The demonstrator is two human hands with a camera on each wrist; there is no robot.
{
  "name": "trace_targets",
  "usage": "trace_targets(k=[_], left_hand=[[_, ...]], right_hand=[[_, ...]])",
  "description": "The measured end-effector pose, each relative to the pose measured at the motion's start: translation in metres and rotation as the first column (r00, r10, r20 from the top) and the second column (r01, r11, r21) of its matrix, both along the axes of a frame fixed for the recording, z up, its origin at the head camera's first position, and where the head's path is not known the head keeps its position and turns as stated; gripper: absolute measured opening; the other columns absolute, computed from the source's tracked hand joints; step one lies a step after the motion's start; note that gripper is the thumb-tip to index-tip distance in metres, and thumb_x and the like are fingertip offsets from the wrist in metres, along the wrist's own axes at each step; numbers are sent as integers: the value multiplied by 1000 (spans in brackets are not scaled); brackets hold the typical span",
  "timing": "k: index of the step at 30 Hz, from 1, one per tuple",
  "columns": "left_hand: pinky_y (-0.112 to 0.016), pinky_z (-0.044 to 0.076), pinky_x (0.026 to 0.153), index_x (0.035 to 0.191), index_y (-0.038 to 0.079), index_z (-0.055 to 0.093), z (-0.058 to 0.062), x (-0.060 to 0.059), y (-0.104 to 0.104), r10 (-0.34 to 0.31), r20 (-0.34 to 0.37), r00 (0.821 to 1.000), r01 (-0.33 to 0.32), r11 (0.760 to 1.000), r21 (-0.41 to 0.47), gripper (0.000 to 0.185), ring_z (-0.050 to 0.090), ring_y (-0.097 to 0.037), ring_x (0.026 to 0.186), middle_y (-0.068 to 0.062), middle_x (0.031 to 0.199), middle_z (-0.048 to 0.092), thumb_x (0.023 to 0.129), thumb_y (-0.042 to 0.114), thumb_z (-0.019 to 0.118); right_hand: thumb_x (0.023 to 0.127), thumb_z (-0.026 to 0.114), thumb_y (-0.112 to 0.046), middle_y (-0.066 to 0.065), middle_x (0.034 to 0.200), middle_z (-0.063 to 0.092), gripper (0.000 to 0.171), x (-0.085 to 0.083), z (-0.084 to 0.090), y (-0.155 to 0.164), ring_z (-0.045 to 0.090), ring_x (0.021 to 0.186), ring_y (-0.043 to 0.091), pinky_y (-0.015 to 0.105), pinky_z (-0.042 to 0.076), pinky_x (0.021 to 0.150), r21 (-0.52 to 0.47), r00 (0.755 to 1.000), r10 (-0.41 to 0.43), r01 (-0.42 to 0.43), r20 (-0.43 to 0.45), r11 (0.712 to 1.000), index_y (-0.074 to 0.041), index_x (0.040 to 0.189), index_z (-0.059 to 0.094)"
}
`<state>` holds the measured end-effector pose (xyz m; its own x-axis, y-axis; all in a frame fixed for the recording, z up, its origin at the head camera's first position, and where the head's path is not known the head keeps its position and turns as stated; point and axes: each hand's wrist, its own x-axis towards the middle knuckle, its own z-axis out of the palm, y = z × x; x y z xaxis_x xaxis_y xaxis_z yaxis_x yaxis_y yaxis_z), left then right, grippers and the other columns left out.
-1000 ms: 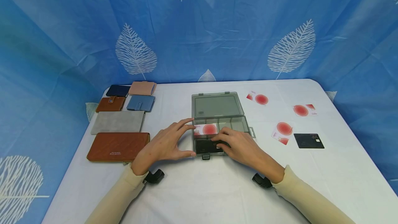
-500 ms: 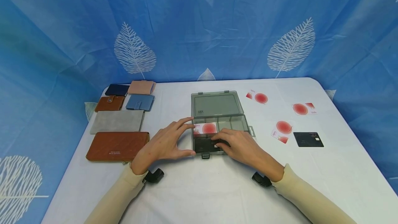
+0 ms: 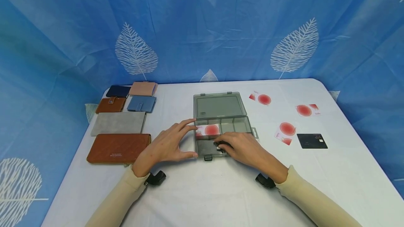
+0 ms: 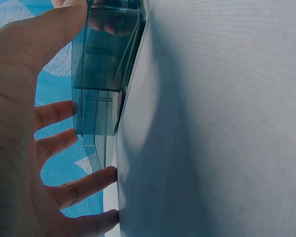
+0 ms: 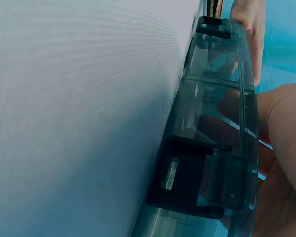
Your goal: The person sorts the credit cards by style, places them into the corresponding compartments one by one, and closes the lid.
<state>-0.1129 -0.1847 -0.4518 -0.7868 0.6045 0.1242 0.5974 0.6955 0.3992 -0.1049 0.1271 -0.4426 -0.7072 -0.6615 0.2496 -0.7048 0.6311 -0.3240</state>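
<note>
A translucent grey compartment box (image 3: pixel 243 125) lies on the white table with its lid (image 3: pixel 219 106) folded back. My left hand (image 3: pixel 168 143) is spread at the box's left end, thumb at the front corner and two fingertips at the side wall (image 4: pixel 79 111); the other fingers reach towards the table. The right hand (image 3: pixel 243 148) reaches into the front of the box, fingers bent, pinching a black card (image 3: pixel 218 147) tilted up on edge and mostly hidden by the fingers. A red-and-white card (image 3: pixel 211 130) lies in the back left part of the box.
To the right lie three red-and-white cards (image 3: pixel 264 99) (image 3: pixel 304 110) (image 3: pixel 287 129) and another black card (image 3: pixel 312 141). Stacked at the left are a brown zip wallet (image 3: pixel 118 148), a grey wallet (image 3: pixel 118 123) and several small wallets (image 3: pixel 141 103).
The black card, earlier lying flat in the front compartment, is now tipped up under the right fingers, baring the compartment floor. The left hand has stayed in place.
</note>
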Motion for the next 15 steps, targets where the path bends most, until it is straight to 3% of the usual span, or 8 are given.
trace_targets(k=[9,15], left_hand=[[-56,60,90,159,23,52,-3,0,0,4,-8,1000,-4,1000,-5,92,53,-31,145,0,174,34,85,72,80],[-56,59,92,159,24,52,-3,1,1,12,-3,1000,-12,1000,-13,93,52,-30,145,2,174,33,84,73,80]], right_hand=[[99,81,-27,-5,117,80,26,0,3,3,78,102,15,40,62,82,21,1000,-5,5,24,1000,-20,124,80],[97,83,-23,-2,114,80,27,-9,16,16,77,96,14,40,61,77,-73,999,-18,21,36,997,-16,123,79]])
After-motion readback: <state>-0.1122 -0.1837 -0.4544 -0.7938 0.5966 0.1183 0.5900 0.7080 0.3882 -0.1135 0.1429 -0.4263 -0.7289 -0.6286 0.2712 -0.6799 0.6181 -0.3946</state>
